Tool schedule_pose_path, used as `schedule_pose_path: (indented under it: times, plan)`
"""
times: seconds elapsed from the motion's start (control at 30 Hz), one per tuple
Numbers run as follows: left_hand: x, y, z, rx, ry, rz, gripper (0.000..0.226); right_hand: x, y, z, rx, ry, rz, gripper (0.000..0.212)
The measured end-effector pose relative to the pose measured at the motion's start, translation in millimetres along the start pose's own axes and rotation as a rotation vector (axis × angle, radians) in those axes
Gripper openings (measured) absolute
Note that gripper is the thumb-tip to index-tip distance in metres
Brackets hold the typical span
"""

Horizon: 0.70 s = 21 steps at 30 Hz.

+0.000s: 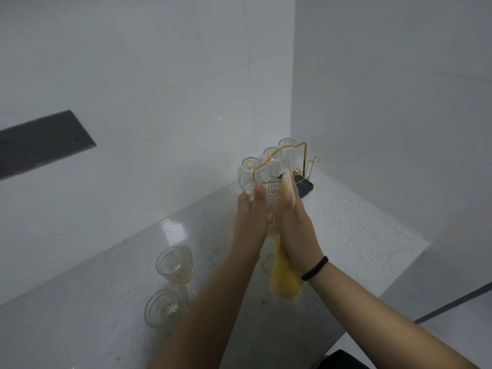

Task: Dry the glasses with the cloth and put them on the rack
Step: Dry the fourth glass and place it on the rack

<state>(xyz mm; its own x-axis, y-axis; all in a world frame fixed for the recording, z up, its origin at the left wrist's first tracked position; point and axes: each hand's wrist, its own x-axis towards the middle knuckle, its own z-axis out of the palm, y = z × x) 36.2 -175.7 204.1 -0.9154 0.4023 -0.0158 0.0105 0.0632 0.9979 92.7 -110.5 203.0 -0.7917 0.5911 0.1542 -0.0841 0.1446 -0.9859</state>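
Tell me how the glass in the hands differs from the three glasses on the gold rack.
The held glass is gripped between the left hand and right hand, above the counter; the three rack glasses hang free on the gold rack. The held glass has the yellow cloth against it; the rack glasses touch no cloth. The rack glasses sit base-up; the held one tilts, rim away from the camera. All are clear and ribbed.

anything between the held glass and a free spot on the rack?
Nothing visible. The glass, held between left hand and right hand, is just in front of the rack; its free pegs are on the right.
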Motion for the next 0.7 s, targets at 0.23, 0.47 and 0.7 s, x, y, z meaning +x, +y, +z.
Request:
schedule_pose_path:
  times: [0.23,0.47,0.7]
  plan:
    - [-8,-1,1,-0.314,-0.067,-0.042,0.062,11,-7,-6,0.015,-0.017,0.152,0.049]
    - [-4,-5,-9,-0.34,-0.051,-0.017,0.056,-19,-6,3,-0.147,-0.096,-0.1,0.052]
    - [-5,-1,-5,-0.301,-0.036,-0.096,0.073,10,-28,-13,0.171,-0.062,0.47,0.045]
